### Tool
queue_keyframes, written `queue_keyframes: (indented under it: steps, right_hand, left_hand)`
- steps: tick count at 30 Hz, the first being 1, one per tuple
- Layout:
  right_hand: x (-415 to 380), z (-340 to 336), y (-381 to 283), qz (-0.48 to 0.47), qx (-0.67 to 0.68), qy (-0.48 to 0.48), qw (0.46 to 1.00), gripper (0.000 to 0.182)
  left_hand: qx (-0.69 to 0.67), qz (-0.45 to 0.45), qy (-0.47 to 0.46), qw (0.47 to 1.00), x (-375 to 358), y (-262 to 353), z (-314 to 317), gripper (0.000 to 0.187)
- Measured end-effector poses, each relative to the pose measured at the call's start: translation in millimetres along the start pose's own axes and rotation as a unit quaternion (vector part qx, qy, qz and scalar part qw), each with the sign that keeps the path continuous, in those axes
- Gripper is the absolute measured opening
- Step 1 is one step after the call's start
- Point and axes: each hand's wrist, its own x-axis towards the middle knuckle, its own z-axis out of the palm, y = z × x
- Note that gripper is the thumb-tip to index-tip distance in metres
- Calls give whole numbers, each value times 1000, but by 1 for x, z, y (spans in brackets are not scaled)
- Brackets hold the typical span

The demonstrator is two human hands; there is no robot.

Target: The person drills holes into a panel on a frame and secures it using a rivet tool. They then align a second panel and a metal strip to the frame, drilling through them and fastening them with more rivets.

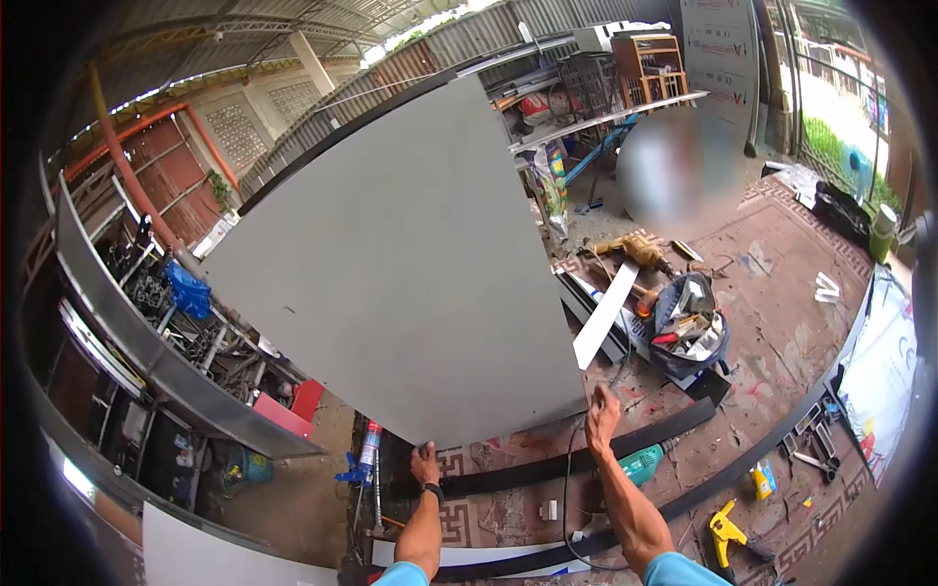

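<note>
A large flat grey panel [401, 264] stands tilted in front of me and fills the middle of the view. My left hand [426, 465], with a dark band at the wrist, grips the panel's bottom edge; its fingers are partly hidden. At the lower right corner, my right hand [602, 420] is closed around the panel's edge. Below the right hand lies a green power tool [642, 465], partly covered by my forearm. A black cord [569, 479] loops down beside that arm. Left of my left hand is a caulking gun [365, 455] with a tube in it.
Long black strips [664, 430] cross the patterned floor. A yellow drill [635, 251], a white strip [606, 317] and a tool bag [690, 327] lie to the right. A yellow gun-shaped tool [728, 537] is nearer. Metal racks [147, 342] stand left. Someone's blurred figure [679, 171] is behind.
</note>
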Motion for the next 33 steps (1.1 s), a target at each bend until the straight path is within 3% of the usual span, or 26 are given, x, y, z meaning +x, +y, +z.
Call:
queue_keyframes:
  steps: [3, 5, 7, 9, 11, 13, 15, 18, 20, 25, 27, 31, 33]
  right_hand:
    - [50, -35, -146, -30, 125, -31, 991, 33]
    - [81, -47, -226, -113, 217, -70, 967, 40]
    - [107, -49, -288, -155, 274, -145, 938, 53]
    - [123, -45, -328, -168, 280, -183, 927, 59]
    - [134, -43, -355, -179, 269, -214, 922, 63]
    - [144, -36, -356, -165, 277, -229, 918, 64]
    - [149, -26, -352, -146, 285, -243, 916, 65]
    - [154, -19, -344, -146, 285, -236, 918, 63]
    - [151, -28, -347, -136, 269, -245, 921, 61]
    - [152, -43, -359, -137, 232, -271, 924, 54]
    - [156, -43, -356, -141, 233, -269, 924, 54]
    - [164, -45, -348, -131, 266, -354, 887, 62]
    - [165, -34, -340, -66, 381, -414, 824, 67]
  left_hand:
    - [-101, 31, 36, 994, -11, 13, 0, 63]
    - [-58, 44, 70, 995, 0, 14, -3, 66]
    - [-191, 80, 70, 976, 3, 63, -24, 68]
    - [-190, 106, 130, 967, 18, 105, -47, 65]
    - [-144, 218, 281, 924, 35, 171, -71, 56]
    - [-122, 336, 283, 890, -3, 301, -122, 50]
    - [-71, 494, 310, 809, -17, 402, -155, 46]
    - [-39, 651, 191, 734, -37, 534, -166, 45]
    - [-9, 700, 151, 698, -42, 588, -144, 47]
    - [68, 722, 161, 670, -43, 618, -81, 50]
    - [21, 697, 187, 691, -42, 616, -72, 50]
    - [31, 691, 226, 686, -43, 616, -68, 48]
    - [35, 692, 227, 684, -43, 618, -69, 48]
